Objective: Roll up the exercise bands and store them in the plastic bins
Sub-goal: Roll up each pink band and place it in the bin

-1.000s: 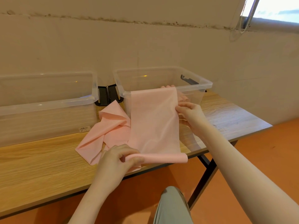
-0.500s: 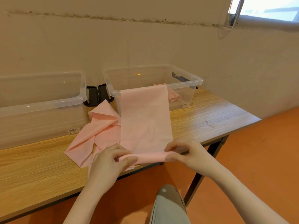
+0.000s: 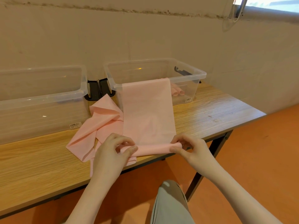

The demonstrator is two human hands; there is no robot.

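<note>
Wooden table (image 3: 202, 113) against a bare wall: the right hand (image 3: 191, 147) has come down from the clear plastic bin's (image 3: 191, 75) rim, so both hands, left hand (image 3: 113, 149) included, now pinch the flat pink exercise band's (image 3: 148, 113) rolled near end; rolling can properly begin.

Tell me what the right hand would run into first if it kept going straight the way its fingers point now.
The right hand points leftward along the rolled end of the pink band it pinches, so it would probably meet the left hand at the roll's other end, though depth is uncertain.
</note>
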